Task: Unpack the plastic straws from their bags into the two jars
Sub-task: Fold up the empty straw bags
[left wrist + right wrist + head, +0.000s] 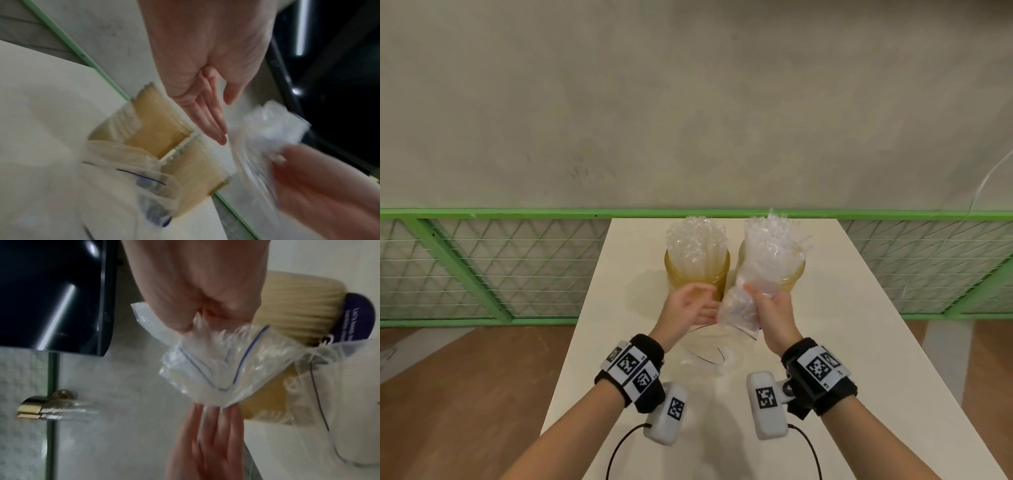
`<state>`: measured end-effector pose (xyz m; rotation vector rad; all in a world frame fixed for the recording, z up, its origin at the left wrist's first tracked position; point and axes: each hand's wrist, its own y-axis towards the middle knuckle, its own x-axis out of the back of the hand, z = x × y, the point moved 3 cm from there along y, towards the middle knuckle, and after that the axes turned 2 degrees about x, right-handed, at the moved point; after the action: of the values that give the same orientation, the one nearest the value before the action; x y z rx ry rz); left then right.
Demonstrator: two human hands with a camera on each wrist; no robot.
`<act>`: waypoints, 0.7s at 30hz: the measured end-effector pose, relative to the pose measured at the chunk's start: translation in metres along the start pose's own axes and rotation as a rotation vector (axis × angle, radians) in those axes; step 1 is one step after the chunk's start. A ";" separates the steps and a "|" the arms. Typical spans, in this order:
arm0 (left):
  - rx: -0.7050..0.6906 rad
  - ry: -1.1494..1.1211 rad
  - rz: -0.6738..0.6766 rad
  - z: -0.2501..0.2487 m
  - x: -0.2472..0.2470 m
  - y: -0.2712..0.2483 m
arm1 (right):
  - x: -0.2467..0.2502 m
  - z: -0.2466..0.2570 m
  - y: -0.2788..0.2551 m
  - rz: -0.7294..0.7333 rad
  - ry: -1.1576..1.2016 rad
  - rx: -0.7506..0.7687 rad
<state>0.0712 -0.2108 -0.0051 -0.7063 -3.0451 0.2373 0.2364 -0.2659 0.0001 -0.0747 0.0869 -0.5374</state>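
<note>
Two yellow-tinted jars stand side by side at the far end of the table, the left jar (697, 274) and the right jar (792, 272), each packed with clear straws (695, 240) that stick out of the top. My right hand (767, 301) grips a crumpled clear zip bag (739, 310) in front of the right jar. In the right wrist view the bag (216, 369) shows its blue zip line. My left hand (697, 303) hovers open just left of the bag, fingers straight, its fingertips (220, 138) nearly touching the plastic.
Other empty clear bags (705, 356) lie on the white table (859, 342) between my wrists. A green mesh fence (482, 267) runs behind the table, with wooden floor to either side.
</note>
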 end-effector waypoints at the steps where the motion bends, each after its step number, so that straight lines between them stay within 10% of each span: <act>1: 0.013 -0.008 -0.086 0.007 0.011 0.002 | 0.009 -0.004 0.004 -0.033 0.014 -0.007; 4: -0.046 0.409 -0.217 0.033 0.039 0.009 | 0.032 -0.021 0.006 0.004 -0.035 -0.064; 7: -0.067 0.866 0.106 0.065 0.028 0.015 | 0.040 -0.042 0.001 0.062 -0.103 -0.144; 12: 0.183 0.959 0.306 0.098 0.017 0.021 | 0.049 -0.059 0.001 0.006 -0.089 -0.313; 16: -0.042 1.469 0.470 0.122 -0.003 0.006 | 0.058 -0.067 0.003 -0.037 -0.072 -0.338; 21: -0.056 1.537 0.552 0.141 -0.016 0.008 | 0.055 -0.072 -0.001 -0.018 -0.036 -0.318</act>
<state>0.0833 -0.2312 -0.1457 -1.0142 -1.3867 -0.2868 0.2750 -0.2987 -0.0751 -0.3957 0.1358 -0.5365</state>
